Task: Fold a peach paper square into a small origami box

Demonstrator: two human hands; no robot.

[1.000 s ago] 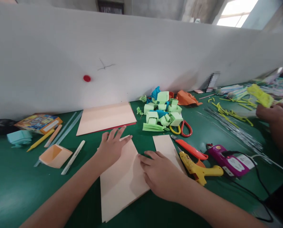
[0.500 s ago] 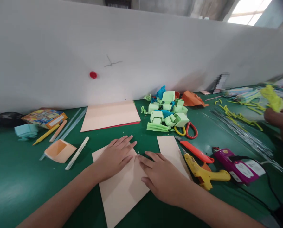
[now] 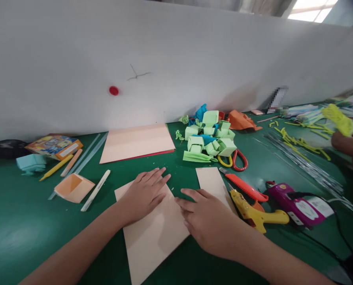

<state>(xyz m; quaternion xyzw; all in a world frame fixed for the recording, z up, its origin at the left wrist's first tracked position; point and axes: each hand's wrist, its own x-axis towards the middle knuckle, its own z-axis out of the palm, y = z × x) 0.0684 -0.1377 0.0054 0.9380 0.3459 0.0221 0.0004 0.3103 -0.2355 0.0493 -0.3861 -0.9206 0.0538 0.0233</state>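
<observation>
A pale peach sheet of paper (image 3: 155, 241) lies at an angle on the green table in front of me. My left hand (image 3: 145, 194) rests flat on its upper left part, fingers stretched out. At the sheet's right edge is my right hand (image 3: 204, 221), fingers extended and slightly bent, touching the paper near its right corner. Neither hand grips anything. Partly under my right forearm lies a narrower peach strip of paper (image 3: 212, 180). A small folded peach paper box (image 3: 85, 188) and a flat whitish stick (image 3: 95, 190) lie left of my left hand.
Stacked peach sheets (image 3: 137, 142) lie by the white partition. Green folded paper pieces (image 3: 208, 138) are heaped beside scissors (image 3: 240, 160). At right are a red cutter (image 3: 247, 188), a yellow glue gun (image 3: 253, 211), a purple power strip (image 3: 297, 204) and another person's hand (image 3: 350, 144).
My right hand has shifted slightly right along the sheet's edge. My left hand stays in place on the paper. The camera view has tilted a little downward.
</observation>
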